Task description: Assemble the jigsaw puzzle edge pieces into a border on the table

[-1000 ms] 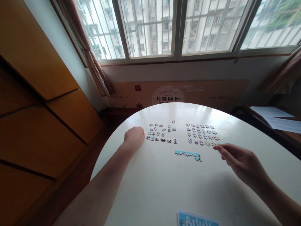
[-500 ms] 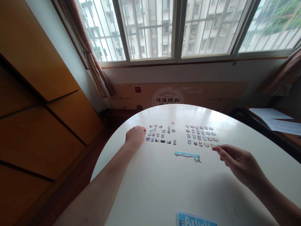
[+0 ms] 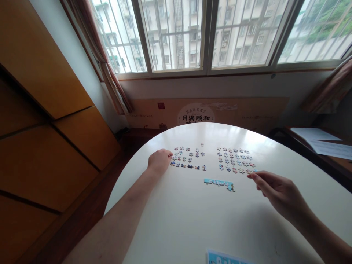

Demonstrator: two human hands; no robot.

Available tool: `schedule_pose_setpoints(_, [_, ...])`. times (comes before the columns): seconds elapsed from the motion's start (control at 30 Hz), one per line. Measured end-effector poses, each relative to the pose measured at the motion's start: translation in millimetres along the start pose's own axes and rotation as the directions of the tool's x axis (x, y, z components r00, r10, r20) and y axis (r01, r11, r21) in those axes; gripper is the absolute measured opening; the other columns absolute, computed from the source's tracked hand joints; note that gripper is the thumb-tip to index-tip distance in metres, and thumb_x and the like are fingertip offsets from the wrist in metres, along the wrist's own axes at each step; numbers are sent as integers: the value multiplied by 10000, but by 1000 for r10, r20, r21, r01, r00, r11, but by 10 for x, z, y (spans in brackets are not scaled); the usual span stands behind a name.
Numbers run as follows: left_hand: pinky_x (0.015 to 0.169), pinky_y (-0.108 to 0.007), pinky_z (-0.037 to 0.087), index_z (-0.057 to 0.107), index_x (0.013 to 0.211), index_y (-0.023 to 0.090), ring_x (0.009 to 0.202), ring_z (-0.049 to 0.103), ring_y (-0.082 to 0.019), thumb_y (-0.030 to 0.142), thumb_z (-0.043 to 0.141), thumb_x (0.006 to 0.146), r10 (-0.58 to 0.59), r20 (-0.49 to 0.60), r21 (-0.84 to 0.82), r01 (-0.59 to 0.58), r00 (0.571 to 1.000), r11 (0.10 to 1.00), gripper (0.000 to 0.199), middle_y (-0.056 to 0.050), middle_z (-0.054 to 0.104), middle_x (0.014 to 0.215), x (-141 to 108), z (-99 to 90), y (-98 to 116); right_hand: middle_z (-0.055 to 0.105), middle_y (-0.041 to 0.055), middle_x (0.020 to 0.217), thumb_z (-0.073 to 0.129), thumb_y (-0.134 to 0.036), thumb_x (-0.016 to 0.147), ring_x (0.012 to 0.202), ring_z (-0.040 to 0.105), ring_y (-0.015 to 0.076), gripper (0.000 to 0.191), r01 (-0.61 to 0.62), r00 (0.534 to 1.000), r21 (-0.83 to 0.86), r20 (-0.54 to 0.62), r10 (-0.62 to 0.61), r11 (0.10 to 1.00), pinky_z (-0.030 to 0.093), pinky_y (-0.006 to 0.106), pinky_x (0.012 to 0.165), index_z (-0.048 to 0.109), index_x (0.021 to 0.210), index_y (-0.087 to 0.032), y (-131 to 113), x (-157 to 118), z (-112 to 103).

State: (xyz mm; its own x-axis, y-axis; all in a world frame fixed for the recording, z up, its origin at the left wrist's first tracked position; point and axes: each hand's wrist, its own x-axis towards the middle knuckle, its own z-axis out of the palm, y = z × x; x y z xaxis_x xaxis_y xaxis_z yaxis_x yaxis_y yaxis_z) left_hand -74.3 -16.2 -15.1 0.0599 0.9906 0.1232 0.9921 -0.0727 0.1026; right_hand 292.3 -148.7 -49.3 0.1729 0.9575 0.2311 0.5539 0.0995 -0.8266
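My left hand (image 3: 160,160) is closed at the left edge of the left group of puzzle pieces (image 3: 189,160); what its fingertips pinch, if anything, is too small to make out. At the front right corner of the right group of pieces (image 3: 231,155), my right hand (image 3: 275,185) has thumb and index finger pressed together; whether a piece is between them is unclear. A joined blue puzzle strip (image 3: 218,182) lies in front of both groups, between the hands.
The pieces lie on a round white table (image 3: 176,216). A blue printed sheet or card (image 3: 228,257) lies at the near edge of view. Papers (image 3: 327,145) rest on a brown surface at the right, beyond the table.
My left hand has shifted slightly right, closer to the left group's edge. My right hand has barely moved. The view has tilted a little.
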Motion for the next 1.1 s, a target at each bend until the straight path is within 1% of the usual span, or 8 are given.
schedule_pose_setpoints(0.13, [846, -299, 525, 772, 1102, 294, 1026, 678, -230, 255, 564, 942, 7, -9, -9, -7, 1000, 1000, 265, 3, 733, 1162, 16, 43, -22, 665, 58, 658, 650, -623, 836, 569, 580, 165, 478, 7, 1000, 8, 5, -7, 1000, 477, 238, 505, 803, 903, -175, 27, -5, -5])
schedule_pose_setpoints(0.3, [783, -268, 514, 732, 1205, 336, 956, 679, -195, 183, 491, 960, 46, -8, -26, -47, 999, 999, 376, -2, 695, 1180, 46, 107, -55, 659, 59, 656, 640, -617, 849, 557, 571, 160, 474, 21, 1000, 9, 10, -22, 1000, 469, 233, 491, 801, 907, -174, 15, -7, -3])
schedule_pose_setpoints(0.43, [737, -247, 499, 742, 1186, 351, 910, 676, -170, 129, 459, 951, 73, 14, -38, -73, 997, 997, 430, 10, 674, 1198, 72, 138, -75, 668, 65, 667, 644, -622, 844, 564, 577, 162, 479, 22, 1000, 10, 18, -22, 1000, 476, 234, 494, 805, 901, -175, 5, 1, -8])
schedule_pose_setpoints(0.63, [781, -280, 515, 770, 1101, 309, 964, 679, -205, 193, 507, 961, 11, -21, -28, -12, 1000, 1000, 320, 1, 687, 1192, 94, 136, -113, 669, 65, 671, 655, -630, 831, 568, 576, 162, 483, 12, 1000, 21, 20, -13, 1000, 481, 235, 499, 808, 909, -179, 16, 8, -3])
schedule_pose_setpoints(0.7, [819, -289, 520, 756, 1124, 287, 999, 677, -219, 221, 558, 944, -16, -50, -28, 15, 999, 999, 276, -11, 686, 1216, 101, 137, -124, 665, 63, 663, 657, -634, 826, 562, 572, 161, 486, 12, 1000, 20, 13, -13, 1000, 478, 236, 497, 807, 905, -179, 14, 4, 2])
schedule_pose_setpoints(0.77, [849, -294, 524, 727, 1189, 272, 1030, 672, -227, 236, 578, 936, -35, -61, -29, 33, 998, 999, 296, -27, 679, 1248, 108, 142, -130, 659, 60, 655, 656, -635, 825, 558, 569, 160, 486, 14, 1000, 20, 13, -14, 1000, 471, 237, 493, 803, 898, -178, 3, -5, 7])
schedule_pose_setpoints(0.83, [863, -290, 525, 719, 1209, 269, 1049, 667, -227, 246, 566, 943, -29, -46, -28, 28, 998, 999, 308, -31, 674, 1261, 113, 148, -131, 659, 59, 660, 644, -633, 835, 568, 573, 161, 484, 10, 1000, 20, 1, -10, 1000, 467, 237, 500, 799, 894, -179, -15, -16, 10])
schedule_pose_setpoints(1.1, [831, -276, 517, 764, 1085, 298, 1039, 666, -218, 273, 548, 950, 4, -25, -37, -5, 1000, 999, 255, -8, 692, 1196, 110, 129, -107, 650, 54, 653, 629, -626, 839, 563, 562, 158, 483, 1, 1000, 17, -18, -1, 1000, 454, 248, 510, 791, 876, -173, -121, -36, 9])
